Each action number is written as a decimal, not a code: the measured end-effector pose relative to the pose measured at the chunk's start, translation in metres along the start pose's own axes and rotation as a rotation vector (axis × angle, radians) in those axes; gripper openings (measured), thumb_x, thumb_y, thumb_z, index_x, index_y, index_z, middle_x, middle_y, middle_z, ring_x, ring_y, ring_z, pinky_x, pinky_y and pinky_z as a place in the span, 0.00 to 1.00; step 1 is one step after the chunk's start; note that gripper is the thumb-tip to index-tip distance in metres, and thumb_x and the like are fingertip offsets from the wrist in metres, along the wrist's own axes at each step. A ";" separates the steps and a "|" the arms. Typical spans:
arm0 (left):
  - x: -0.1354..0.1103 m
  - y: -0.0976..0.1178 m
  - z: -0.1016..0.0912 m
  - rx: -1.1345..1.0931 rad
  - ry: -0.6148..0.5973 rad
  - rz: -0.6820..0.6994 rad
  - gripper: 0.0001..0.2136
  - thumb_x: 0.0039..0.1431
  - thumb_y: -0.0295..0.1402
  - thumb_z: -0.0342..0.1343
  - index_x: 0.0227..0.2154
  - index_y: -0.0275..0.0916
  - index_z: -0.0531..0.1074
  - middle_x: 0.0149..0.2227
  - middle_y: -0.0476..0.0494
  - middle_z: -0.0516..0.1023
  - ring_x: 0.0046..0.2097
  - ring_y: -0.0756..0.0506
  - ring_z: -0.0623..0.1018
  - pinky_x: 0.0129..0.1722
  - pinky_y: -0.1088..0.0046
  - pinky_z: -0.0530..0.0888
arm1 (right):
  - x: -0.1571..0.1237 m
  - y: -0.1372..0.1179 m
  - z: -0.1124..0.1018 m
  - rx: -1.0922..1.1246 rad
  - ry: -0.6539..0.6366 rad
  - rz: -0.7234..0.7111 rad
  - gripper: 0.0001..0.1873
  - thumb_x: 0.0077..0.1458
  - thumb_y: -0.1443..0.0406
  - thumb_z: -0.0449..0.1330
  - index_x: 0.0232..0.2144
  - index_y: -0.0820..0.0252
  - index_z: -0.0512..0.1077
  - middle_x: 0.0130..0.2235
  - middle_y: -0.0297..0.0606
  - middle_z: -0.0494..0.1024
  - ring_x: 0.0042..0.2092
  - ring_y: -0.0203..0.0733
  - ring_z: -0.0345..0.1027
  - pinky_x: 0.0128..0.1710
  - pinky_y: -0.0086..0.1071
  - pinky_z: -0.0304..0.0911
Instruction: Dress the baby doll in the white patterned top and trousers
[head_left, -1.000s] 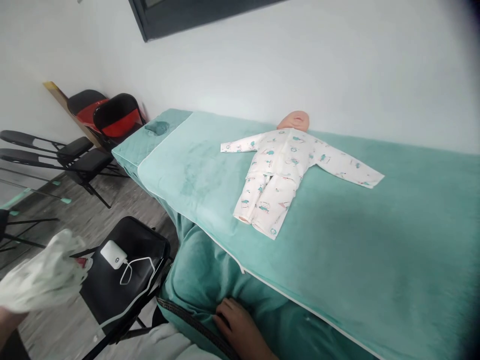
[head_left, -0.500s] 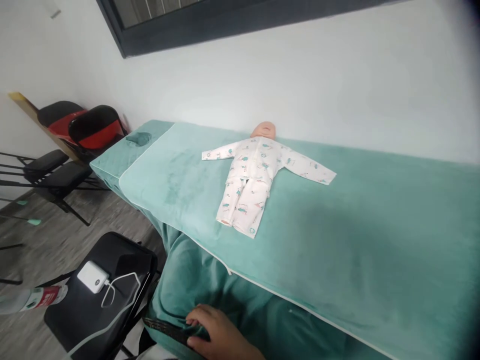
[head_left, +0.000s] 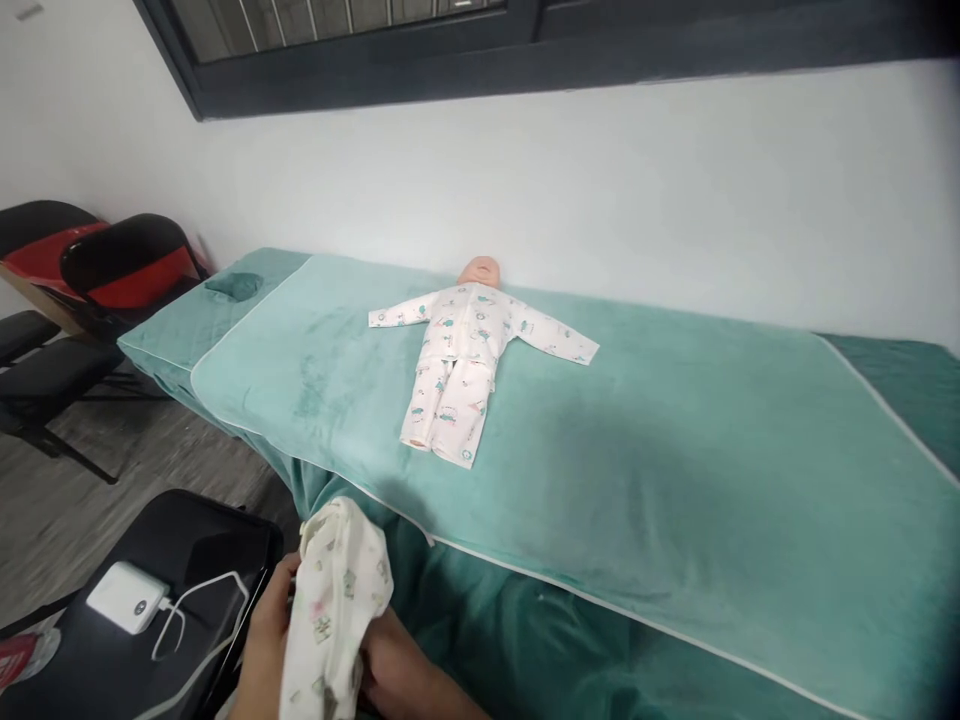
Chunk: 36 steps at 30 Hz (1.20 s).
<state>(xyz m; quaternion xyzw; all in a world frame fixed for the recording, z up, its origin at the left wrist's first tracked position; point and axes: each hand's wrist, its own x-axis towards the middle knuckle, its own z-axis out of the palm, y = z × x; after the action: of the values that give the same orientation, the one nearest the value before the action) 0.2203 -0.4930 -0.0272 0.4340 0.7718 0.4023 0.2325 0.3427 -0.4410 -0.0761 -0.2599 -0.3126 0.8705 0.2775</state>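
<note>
Low in the view, my left hand [head_left: 264, 632] and my right hand [head_left: 396, 662] hold a white printed baby garment [head_left: 337, 575] between them. Its top end is rounded and cap-like, with a seam or binding down the middle; I cannot tell its exact kind. Most of my fingers are hidden behind the cloth. Beyond it, a baby doll [head_left: 482, 270] lies on its back on the green bed, apart from my hands. It wears a white printed jacket [head_left: 469, 325] with both sleeves spread and matching trousers [head_left: 450, 405].
A green padded bed [head_left: 675, 480] with a face hole runs along the white wall under a dark window frame [head_left: 360, 85]. At lower left, a black chair [head_left: 199, 540] holds a white power bank [head_left: 129, 597], a cable and a bottle [head_left: 26, 655]. More folding chairs [head_left: 124, 270] stand behind.
The white printed garment has come into view, now held in both hands. Before, only one hand showed, near the bed's front edge. The camera view has shifted to the right.
</note>
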 end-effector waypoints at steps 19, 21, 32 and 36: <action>-0.003 -0.070 0.083 0.221 -0.050 0.714 0.24 0.63 0.29 0.55 0.62 0.52 0.69 0.56 0.42 0.82 0.55 0.39 0.83 0.52 0.62 0.84 | -0.002 -0.323 -0.171 -1.315 1.276 -0.751 0.40 0.51 0.51 0.67 0.63 0.54 0.64 0.62 0.53 0.68 0.60 0.60 0.67 0.58 0.55 0.66; 0.007 -0.060 0.087 0.224 -0.086 0.778 0.27 0.62 0.28 0.55 0.63 0.52 0.68 0.56 0.42 0.82 0.55 0.40 0.83 0.51 0.63 0.85 | 0.001 -0.322 -0.198 -1.490 1.275 -0.471 0.38 0.56 0.52 0.63 0.66 0.55 0.62 0.64 0.56 0.65 0.59 0.63 0.68 0.55 0.57 0.68; 0.166 0.061 0.120 -0.038 0.023 0.845 0.18 0.66 0.24 0.51 0.57 0.44 0.72 0.57 0.39 0.78 0.59 0.42 0.77 0.59 0.57 0.78 | 0.006 -0.329 -0.194 -1.663 1.037 -0.511 0.34 0.62 0.51 0.57 0.67 0.56 0.62 0.70 0.54 0.60 0.68 0.64 0.58 0.65 0.60 0.59; 0.253 0.124 0.149 -0.157 0.115 0.766 0.14 0.69 0.29 0.50 0.53 0.40 0.74 0.55 0.38 0.79 0.59 0.42 0.77 0.60 0.56 0.74 | 0.084 -0.340 -0.172 -1.312 0.774 -0.766 0.24 0.61 0.57 0.58 0.57 0.54 0.70 0.61 0.46 0.72 0.63 0.50 0.66 0.63 0.51 0.63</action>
<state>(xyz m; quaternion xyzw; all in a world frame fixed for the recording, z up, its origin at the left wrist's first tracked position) 0.2556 -0.1762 -0.0124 0.6482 0.5327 0.5413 0.0543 0.4999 -0.0971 0.0198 -0.5235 -0.7031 0.2090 0.4334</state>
